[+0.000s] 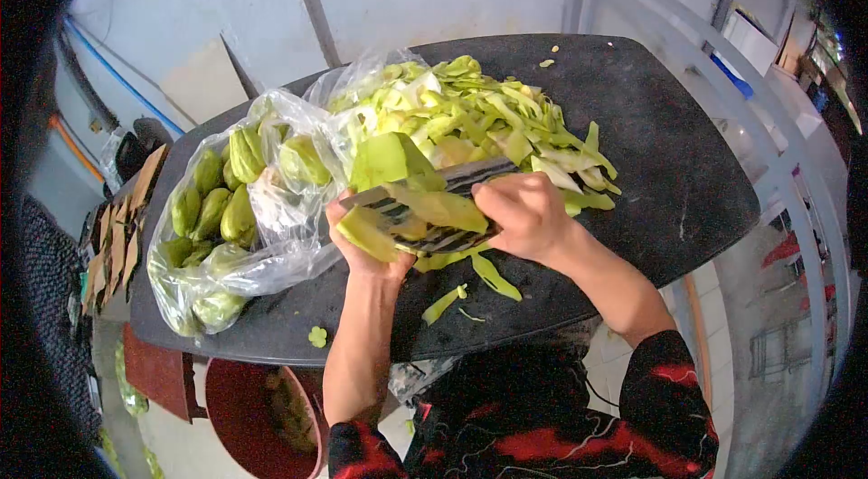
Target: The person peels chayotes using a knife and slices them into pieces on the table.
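Looks plastic and glossy on the bag, matt on the tabletop, metallic and shiny on the blade, clothlike on the sleeve.

At the centre of the frame, the left hand holds a cut green piece by the left end of a wide, striped-looking blade, which the right hand grips at its right end. Above, a heap of peels covers the upper middle of the dark table; a few strips lie below the hands. Left of centre sits a clear bag of green fruit. A red bin stands lower left, a pale railing at right.
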`<state>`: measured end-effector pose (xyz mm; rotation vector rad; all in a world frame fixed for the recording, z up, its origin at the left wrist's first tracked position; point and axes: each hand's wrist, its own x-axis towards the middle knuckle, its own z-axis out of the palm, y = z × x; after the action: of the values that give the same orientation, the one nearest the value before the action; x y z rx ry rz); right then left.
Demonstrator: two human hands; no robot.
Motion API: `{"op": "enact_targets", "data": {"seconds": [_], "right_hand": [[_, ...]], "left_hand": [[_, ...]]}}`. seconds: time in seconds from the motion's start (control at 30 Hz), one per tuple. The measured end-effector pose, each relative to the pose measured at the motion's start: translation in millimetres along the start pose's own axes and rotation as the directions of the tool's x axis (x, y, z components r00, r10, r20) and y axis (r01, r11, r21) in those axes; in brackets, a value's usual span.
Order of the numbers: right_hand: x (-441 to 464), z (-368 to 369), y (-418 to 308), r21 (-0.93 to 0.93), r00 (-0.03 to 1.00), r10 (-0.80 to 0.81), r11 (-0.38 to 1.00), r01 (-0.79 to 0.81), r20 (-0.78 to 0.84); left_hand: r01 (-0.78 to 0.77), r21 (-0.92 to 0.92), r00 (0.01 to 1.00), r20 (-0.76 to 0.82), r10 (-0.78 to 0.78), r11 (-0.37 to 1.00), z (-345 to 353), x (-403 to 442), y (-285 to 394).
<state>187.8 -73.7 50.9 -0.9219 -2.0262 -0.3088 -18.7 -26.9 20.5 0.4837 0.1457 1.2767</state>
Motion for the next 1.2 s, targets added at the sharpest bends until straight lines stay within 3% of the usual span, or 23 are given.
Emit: {"op": "enact_targets", "data": {"seconds": [0.03,0.07,0.1,0.17,0.3,0.37,0.4,0.5,0.63,0.7,0.8,0.83,0.87,0.9,0.97,1.03,1.13,1.2], "right_hand": [[-1.6,2.5,4.8,0.0,0.999,0.018,1.0,-0.018,-0.032],[-3.1,3.1,13.3,-0.062,0.995,0.101,0.993,-0.099,0.022],[-2.0,5.0,21.8,-0.089,0.992,0.122,0.989,-0.118,0.042],[-7.5,11.3,26.9,-0.163,0.99,0.135,0.978,-0.127,0.034],[-1.1,2.8,16.9,-0.069,0.993,0.111,0.992,-0.108,0.04],[-7.4,12.8,38.6,-0.217,0.877,0.417,0.903,-0.37,0.24],[-3.5,2.0,45.4,-0.142,0.889,0.412,0.91,-0.389,0.202],[-7.5,-3.8,55.8,-0.241,0.838,0.514,0.849,-0.469,0.18],[-2.2,-1.9,51.2,-0.192,0.828,0.551,0.828,-0.526,0.108],[-4.4,0.9,51.6,-0.197,0.846,0.521,0.846,-0.496,0.109],[-6.7,0.2,31.9,-0.116,0.964,0.263,0.959,-0.258,0.03],[-4.1,-3.2,22.0,-0.115,0.965,0.262,0.96,-0.256,0.033],[-1.6,-6.2,12.1,-0.069,0.99,0.138,0.988,-0.136,0.023],[-0.1,-7.6,2.7,-0.023,1.0,0.015,1.0,-0.015,0.006],[2.1,-4.4,-10.2,0.022,0.993,-0.093,0.995,0.095,-0.079],[3.9,-6.9,-12.5,0.012,0.98,-0.193,0.981,0.194,-0.056],[1.5,-9.8,-17.9,-0.037,0.993,-0.12,0.992,0.119,-0.015],[1.7,-3.5,-0.8,-0.05,0.999,-0.034,0.998,0.034,0.008]], "left_hand": [[-0.009,0.021,0.999,-0.049,0.01,1.0,4.9,0.9,-1.6],[-0.005,0.064,1.0,-0.011,0.006,0.998,-0.4,5.5,-0.9],[0.09,0.079,0.994,0.048,-0.094,0.993,5.2,1.1,3.3],[0.082,0.076,0.988,0.125,-0.091,0.994,13.2,1.8,3.2],[0.002,0.063,0.999,0.042,-0.005,0.998,14.3,1.8,1.0],[0.051,0.079,0.998,0.019,-0.053,0.996,4.1,3.5,-0.8],[0.092,0.149,0.995,0.013,-0.095,0.985,7.6,0.7,0.6],[0.05,0.179,0.977,0.194,-0.085,0.983,8.7,5.6,2.2],[0.147,-0.044,0.979,0.149,-0.139,0.988,12.7,2.9,-1.3],[0.139,-0.028,0.976,0.173,-0.132,0.99,11.4,5.1,-0.8],[0.05,-0.036,0.998,0.04,-0.049,0.998,13.4,5.3,-3.1],[0.012,-0.049,1.0,-0.01,-0.012,0.999,3.7,9.1,-2.2],[-0.031,-0.059,0.998,-0.061,0.027,0.998,-3.9,10.7,-0.8],[-0.072,0.062,0.995,-0.069,0.077,0.995,6.1,3.4,-2.0],[0.023,-0.084,1.0,0.018,-0.022,0.996,-8.2,4.8,2.5],[0.03,-0.055,0.999,0.025,-0.028,0.998,2.3,-0.5,2.8],[0.001,0.092,0.999,0.048,-0.005,0.996,4.0,-1.3,3.7],[-0.035,0.078,0.999,0.039,0.032,0.996,3.1,1.0,-0.6]]}}
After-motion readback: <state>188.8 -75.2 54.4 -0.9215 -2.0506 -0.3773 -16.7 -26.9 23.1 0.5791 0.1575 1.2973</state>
